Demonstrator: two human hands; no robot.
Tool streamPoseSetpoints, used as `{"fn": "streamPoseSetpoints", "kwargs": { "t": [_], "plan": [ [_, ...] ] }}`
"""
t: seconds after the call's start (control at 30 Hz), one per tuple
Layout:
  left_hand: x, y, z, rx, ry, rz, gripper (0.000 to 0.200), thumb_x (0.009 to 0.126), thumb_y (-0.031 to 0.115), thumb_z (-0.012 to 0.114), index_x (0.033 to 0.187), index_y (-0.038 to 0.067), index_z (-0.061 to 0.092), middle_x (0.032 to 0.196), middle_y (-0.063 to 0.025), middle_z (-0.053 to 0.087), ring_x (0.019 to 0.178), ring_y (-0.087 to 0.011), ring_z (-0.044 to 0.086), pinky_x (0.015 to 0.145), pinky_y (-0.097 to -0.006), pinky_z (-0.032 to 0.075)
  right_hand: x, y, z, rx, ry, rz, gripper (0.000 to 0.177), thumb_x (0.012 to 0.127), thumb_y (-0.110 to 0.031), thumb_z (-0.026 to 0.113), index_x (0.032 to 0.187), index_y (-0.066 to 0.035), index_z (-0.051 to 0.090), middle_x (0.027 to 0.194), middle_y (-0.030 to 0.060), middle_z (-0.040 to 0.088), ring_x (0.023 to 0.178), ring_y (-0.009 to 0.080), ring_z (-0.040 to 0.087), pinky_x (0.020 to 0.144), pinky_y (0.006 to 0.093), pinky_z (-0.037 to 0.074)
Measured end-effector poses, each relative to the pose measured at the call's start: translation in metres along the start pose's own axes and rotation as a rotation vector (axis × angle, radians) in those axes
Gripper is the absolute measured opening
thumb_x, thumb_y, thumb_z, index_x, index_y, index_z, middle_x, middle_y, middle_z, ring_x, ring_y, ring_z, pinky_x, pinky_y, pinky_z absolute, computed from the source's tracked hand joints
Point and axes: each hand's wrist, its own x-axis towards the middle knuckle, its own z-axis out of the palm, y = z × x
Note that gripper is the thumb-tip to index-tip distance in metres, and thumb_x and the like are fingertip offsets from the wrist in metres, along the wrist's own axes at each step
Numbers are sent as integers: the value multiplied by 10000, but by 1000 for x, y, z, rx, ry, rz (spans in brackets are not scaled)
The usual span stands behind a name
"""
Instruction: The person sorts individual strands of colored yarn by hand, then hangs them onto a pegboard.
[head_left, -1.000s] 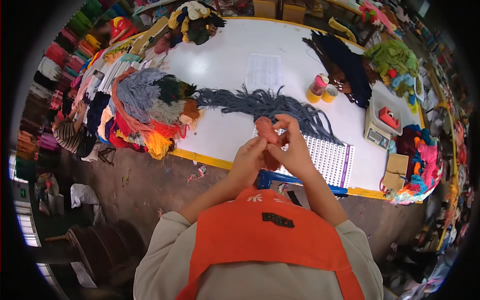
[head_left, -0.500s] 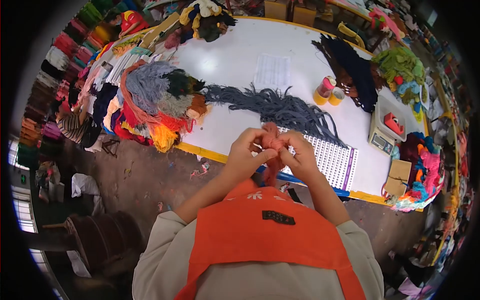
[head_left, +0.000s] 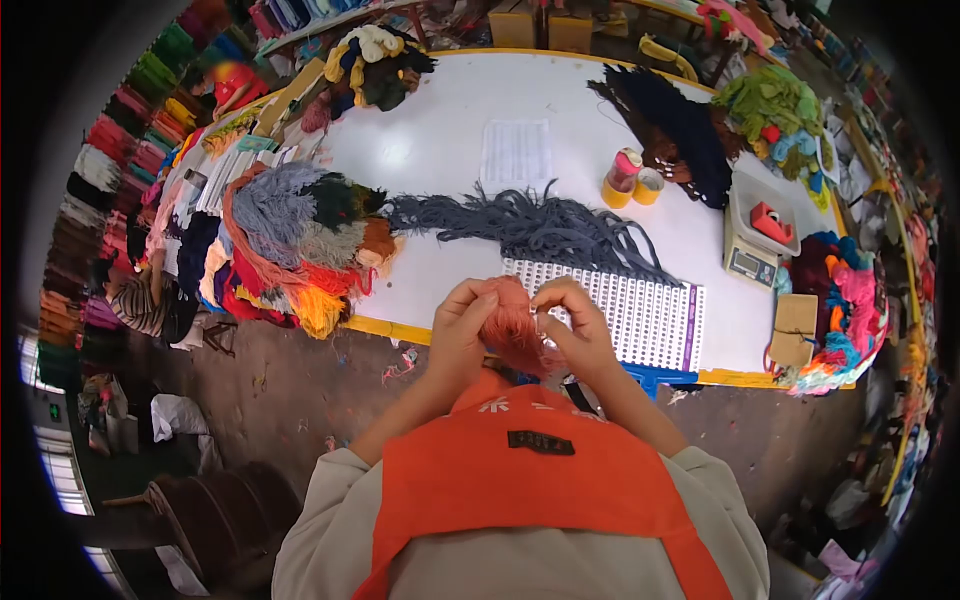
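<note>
A bundle of salmon-pink yarn (head_left: 513,325) is held up in front of my apron, at the table's near edge. My left hand (head_left: 460,330) grips it from the left, thumb and fingers closed around its side. At the bundle's right edge, my right hand (head_left: 578,328) is closed in a pinch, with thumb and index finger close together. What sits between those fingertips is too small to make out. Just beyond my hands lies a white card with rows of small dark marks (head_left: 610,305). Dark blue-grey yarn (head_left: 560,228) stretches across the table behind it.
Mixed coloured yarn skeins (head_left: 290,230) are heaped on the left. On the right stand yellow-based cans (head_left: 622,175), a scale with a plastic tub (head_left: 752,262) and a cardboard box (head_left: 794,328). A paper sheet (head_left: 516,150) lies mid-table. Another person (head_left: 140,300) sits at far left.
The pink yarn bundle has shifted left and down and now fans out below my fingers. My right hand has moved from its middle to its right edge. The whole view has shifted slightly.
</note>
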Motion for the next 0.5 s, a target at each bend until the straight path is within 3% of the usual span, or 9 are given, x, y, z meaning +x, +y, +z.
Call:
{"fn": "streamPoseSetpoints", "kwargs": {
  "t": [0.07,0.13,0.17,0.27,0.3,0.33,0.37,0.47,0.5],
  "plan": [
    [5,-1,-11,204,-30,71,73,967,86,578,981,23,613,912,-29,664,794,-57,603,728,-203,487,9,-34,0,-181,62,-65,326,810,-88,658,1127,-42,600,1023,111,598,949,242,581,858,343,471],
    [3,-3,-5,301,-52,27,50,957,58,587,978,22,614,893,-21,660,757,-47,591,695,-192,475,13,-34,-3,-551,-44,-193,377,795,-101,659,1165,-61,599,1034,140,605,964,311,588,878,388,474],
    [1,-3,-1,373,-65,43,51,934,17,597,982,15,614,882,-24,654,772,-54,588,717,-199,471,14,-30,-2,-534,-38,-162,341,774,-108,664,1107,-55,618,993,144,617,943,348,589,873,403,468],
    [6,-8,-4,376,-144,227,82,932,22,582,1004,4,617,948,-53,649,829,-62,588,754,-218,476,15,-24,-7,-571,1,-160,273,756,-105,668,1019,-40,635,919,133,625,896,345,597,846,394,467],
    [7,-7,-5,377,-137,229,82,932,22,582,1004,4,617,948,-53,649,829,-62,588,754,-218,476,16,-30,-5,-560,48,-196,168,772,-20,681,933,-33,633,880,94,638,826,265,609,779,329,475],
    [7,-5,-5,183,-139,84,115,935,29,562,1033,-5,612,1012,-73,641,879,-87,596,801,-246,484,16,-28,-2,-555,42,-197,168,772,-20,681,933,-33,633,880,94,638,826,265,609,779,329,475],
    [7,-3,-5,-10,-141,-59,148,939,36,541,1061,-13,608,1076,-93,633,930,-113,604,848,-275,492,15,-23,1,-385,74,-202,146,792,-17,675,929,-32,628,886,87,632,832,244,602,788,321,468],
    [9,4,-5,-266,-175,-155,241,963,98,484,1162,-11,565,1133,-95,631,1052,-200,616,956,-355,474,10,-6,8,-100,103,-225,132,847,1,642,970,-36,616,926,80,622,901,209,589,873,317,443],
    [9,6,-3,-265,-171,-150,241,963,98,484,1162,-11,565,1133,-95,631,1052,-200,616,956,-355,474,6,3,11,128,91,-170,147,859,-15,647,996,-40,599,993,86,622,942,196,581,893,315,439]
  ]
}}
